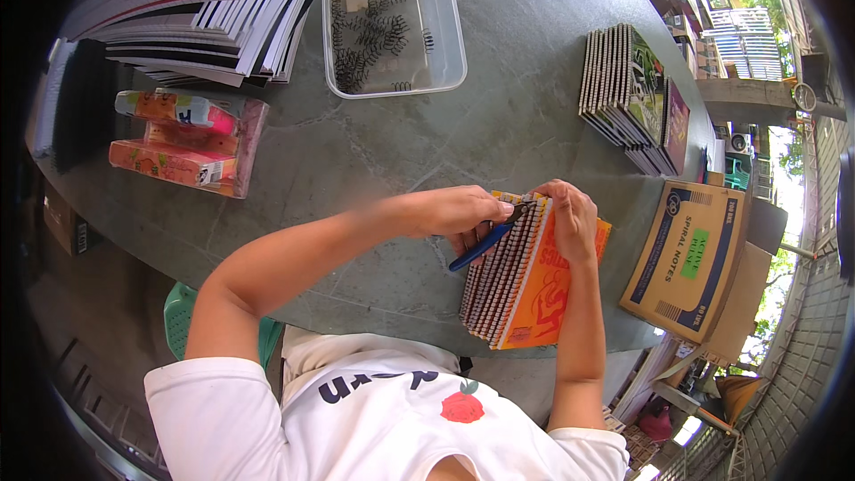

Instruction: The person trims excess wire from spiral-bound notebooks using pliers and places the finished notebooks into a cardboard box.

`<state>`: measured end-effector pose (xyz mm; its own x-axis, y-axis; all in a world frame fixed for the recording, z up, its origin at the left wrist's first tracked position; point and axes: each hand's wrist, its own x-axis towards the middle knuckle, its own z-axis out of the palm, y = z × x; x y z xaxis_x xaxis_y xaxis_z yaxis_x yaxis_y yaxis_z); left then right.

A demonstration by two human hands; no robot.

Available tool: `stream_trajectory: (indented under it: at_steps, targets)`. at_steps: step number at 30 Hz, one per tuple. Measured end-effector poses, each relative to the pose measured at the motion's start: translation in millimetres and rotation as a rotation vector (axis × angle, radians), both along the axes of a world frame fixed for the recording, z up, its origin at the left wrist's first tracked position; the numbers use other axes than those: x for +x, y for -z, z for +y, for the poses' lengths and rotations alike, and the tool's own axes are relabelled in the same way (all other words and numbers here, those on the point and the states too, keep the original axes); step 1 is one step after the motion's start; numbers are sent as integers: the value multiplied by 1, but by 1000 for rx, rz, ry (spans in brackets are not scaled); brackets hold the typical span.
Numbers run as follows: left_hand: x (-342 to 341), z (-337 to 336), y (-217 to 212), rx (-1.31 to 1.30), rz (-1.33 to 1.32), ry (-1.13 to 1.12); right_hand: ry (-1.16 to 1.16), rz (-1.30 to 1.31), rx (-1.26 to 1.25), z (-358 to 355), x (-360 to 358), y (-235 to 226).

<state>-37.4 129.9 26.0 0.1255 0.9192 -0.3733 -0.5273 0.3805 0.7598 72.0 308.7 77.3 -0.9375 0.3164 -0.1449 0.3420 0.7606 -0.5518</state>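
A stack of spiral notebooks with orange covers [543, 294] stands on the table before me, their wire bindings side by side facing left. My left hand [468, 214] is closed round a pair of blue-handled pliers [481, 248]. The dark jaws of the pliers touch or nearly touch the far end of the bindings; exactly which wire they meet is too small to tell. My right hand [573, 218] grips the far edge of the orange notebooks, thumb and fingers bent over it.
A clear plastic tub [459, 53] holds loose black wire coils. Loose page stacks [214, 18] and a pink-orange packaged item [183, 142] lie at the left. Dark-covered spiral notebooks [628, 89] stand far right; a cardboard box [684, 258] is at the grey table's [374, 156] right edge.
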Motion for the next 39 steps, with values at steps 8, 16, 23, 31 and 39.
stream_trajectory:
  at_steps: [8, 16, 23, 31, 39]
  targets:
    - [33, -4, 5, 145, 1251, -225, -20, 11, 1, -5, -3, -1]
    - [-5, -52, 15, -80, 1505, -167, -191, -15, 210, -1, 2, 2]
    - [0, -15, 14, 287, 1805, -397, -133, 372, 325, -52, 28, -46]
    - [2, 125, 27, 56, 98, 101, 357, -145, -1294, -193, 137, 59]
    - [4, 67, 40, 100, 147, 4, 734, 224, -1802, -158, 187, 79]
